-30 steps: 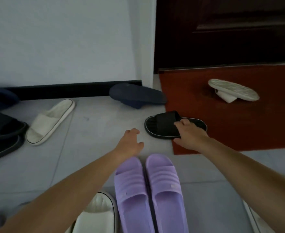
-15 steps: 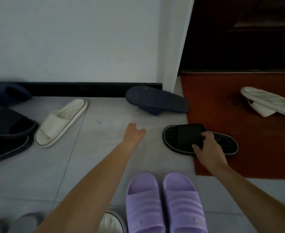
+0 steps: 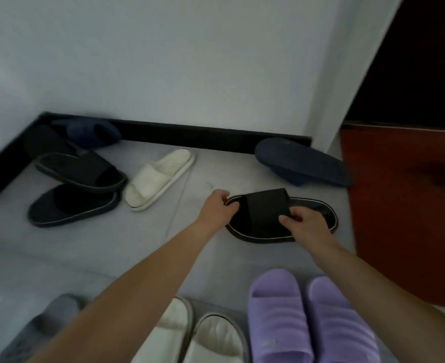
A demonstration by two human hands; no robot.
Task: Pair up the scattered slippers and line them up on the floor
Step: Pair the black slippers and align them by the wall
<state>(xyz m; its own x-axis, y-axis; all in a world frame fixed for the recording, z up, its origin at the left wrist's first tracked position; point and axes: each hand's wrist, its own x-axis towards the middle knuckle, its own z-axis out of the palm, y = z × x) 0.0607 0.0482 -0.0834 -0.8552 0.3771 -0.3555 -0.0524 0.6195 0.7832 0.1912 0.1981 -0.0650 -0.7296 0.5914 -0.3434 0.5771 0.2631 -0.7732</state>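
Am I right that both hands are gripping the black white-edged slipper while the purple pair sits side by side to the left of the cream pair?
Not quite. Both the left hand and right hand do grip the black slipper, but the head view shows the purple pair sitting side by side to the right of the cream pair, not the left.

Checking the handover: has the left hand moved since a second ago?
Yes. The left hand went right, away from the white slipper, and now grips the black slipper.
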